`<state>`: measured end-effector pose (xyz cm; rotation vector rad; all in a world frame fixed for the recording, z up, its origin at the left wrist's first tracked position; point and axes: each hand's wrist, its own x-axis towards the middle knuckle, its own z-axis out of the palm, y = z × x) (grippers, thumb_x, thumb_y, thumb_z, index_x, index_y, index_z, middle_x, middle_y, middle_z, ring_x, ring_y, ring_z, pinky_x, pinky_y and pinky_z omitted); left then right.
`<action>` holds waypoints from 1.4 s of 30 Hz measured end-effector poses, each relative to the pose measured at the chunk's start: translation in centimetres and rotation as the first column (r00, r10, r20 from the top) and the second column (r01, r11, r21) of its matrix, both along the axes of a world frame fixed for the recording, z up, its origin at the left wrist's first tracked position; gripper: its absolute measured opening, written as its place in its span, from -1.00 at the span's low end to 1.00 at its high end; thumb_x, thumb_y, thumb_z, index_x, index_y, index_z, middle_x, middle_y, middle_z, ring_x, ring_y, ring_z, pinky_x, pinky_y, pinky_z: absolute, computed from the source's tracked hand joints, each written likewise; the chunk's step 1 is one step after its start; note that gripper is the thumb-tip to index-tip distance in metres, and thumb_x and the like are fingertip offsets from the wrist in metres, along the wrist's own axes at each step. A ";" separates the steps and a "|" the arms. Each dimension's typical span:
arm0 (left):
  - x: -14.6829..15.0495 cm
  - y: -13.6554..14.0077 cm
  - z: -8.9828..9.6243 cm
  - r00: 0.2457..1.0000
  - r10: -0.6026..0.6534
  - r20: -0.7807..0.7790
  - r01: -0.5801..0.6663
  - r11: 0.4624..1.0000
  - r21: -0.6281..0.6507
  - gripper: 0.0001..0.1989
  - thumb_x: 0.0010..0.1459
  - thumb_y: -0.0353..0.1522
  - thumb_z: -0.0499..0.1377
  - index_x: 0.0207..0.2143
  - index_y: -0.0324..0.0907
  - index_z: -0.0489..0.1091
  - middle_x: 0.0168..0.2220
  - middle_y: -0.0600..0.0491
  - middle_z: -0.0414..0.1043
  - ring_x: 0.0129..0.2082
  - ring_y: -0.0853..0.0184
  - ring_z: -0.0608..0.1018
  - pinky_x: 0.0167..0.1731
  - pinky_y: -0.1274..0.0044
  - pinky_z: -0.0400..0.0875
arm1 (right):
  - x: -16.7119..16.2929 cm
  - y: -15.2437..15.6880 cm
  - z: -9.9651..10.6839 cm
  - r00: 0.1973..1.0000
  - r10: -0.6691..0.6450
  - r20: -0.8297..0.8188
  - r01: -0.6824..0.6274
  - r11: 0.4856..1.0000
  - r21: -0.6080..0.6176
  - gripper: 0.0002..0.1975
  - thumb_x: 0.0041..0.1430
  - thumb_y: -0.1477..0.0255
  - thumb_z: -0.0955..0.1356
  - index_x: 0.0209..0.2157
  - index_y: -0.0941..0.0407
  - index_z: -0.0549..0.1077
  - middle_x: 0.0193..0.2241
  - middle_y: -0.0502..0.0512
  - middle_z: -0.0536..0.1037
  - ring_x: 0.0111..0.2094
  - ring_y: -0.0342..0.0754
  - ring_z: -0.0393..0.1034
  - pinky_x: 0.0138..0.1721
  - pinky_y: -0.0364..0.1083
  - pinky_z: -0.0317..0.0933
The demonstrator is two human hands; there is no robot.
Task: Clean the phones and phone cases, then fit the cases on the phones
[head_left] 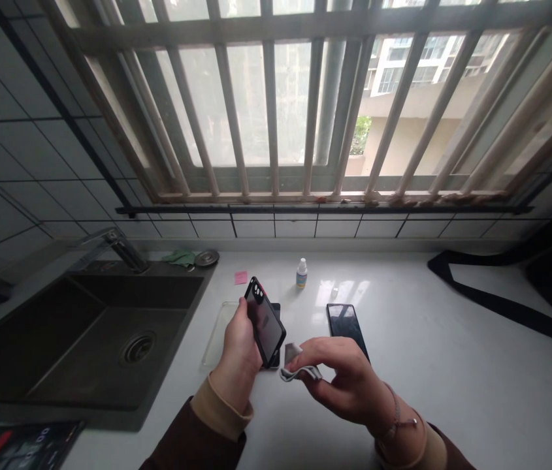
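My left hand (pixel 242 336) is closed around the edge of a translucent dark phone case (pixel 266 320), tilted up over the counter. The case has black edges, a red side button and round camera openings; I cannot tell whether a phone sits inside. Just to its right, my right hand (pixel 341 372) pinches a folded grey cloth (pixel 300 372), apart from the case. Behind the case lies a dark flat object (pixel 276 307), mostly hidden. A clear phone case (pixel 214 333) lies to the left, partly behind my left hand. Beyond my right hand rests a black phone (pixel 345 320).
A small white-capped bottle (pixel 302 274) stands farther back, near a pink note (pixel 241 277) and a small white cap (pixel 335 292). At left are a dark sink (pixel 168 287), a faucet (pixel 126 251) and a green cloth (pixel 179 258). A black strap (pixel 471 294) lies at right.
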<state>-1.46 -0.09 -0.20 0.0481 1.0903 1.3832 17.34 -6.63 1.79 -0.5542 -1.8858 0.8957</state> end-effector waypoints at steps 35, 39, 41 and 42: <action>0.8 -2.4 1.3 0.922 -0.202 -0.331 0.377 0.671 0.638 -0.43 0.11 -0.29 0.50 0.12 -0.09 0.38 0.09 -0.14 0.54 0.02 0.14 0.62 -0.01 0.36 0.56 | 0.3 3.0 -3.4 0.782 -0.532 -0.325 0.178 0.691 -0.701 -0.54 0.33 0.07 0.47 0.09 0.06 0.67 -0.05 0.16 0.72 0.02 0.17 0.59 0.20 0.18 0.40; 0.9 -2.1 1.2 0.935 -0.086 -0.343 0.289 0.744 0.602 -0.42 0.08 -0.28 0.52 0.10 -0.07 0.38 0.08 -0.12 0.55 -0.03 0.16 0.63 -0.15 0.44 0.57 | 0.1 2.6 -2.7 0.824 -0.489 -0.285 0.193 0.716 -0.671 -0.52 0.32 0.04 0.47 0.06 0.09 0.69 -0.08 0.18 0.72 -0.01 0.18 0.60 0.17 0.18 0.43; 0.8 -1.9 1.0 0.945 -0.059 -0.322 0.249 0.769 0.589 -0.42 0.09 -0.25 0.52 0.09 -0.06 0.38 0.08 -0.10 0.55 -0.02 0.16 0.64 -0.15 0.43 0.57 | 0.0 2.4 -2.3 0.844 -0.475 -0.248 0.208 0.717 -0.665 -0.52 0.32 0.03 0.47 0.05 0.09 0.69 -0.10 0.18 0.73 -0.03 0.17 0.61 0.13 0.15 0.45; 0.8 -1.8 0.8 0.950 -0.051 -0.308 0.232 0.776 0.586 -0.43 0.09 -0.24 0.52 0.09 -0.06 0.38 0.08 -0.09 0.55 -0.01 0.16 0.64 -0.12 0.42 0.57 | 0.0 2.3 -2.2 0.851 -0.470 -0.234 0.212 0.716 -0.665 -0.52 0.32 0.03 0.46 0.05 0.09 0.69 -0.12 0.18 0.73 -0.04 0.16 0.61 0.10 0.13 0.47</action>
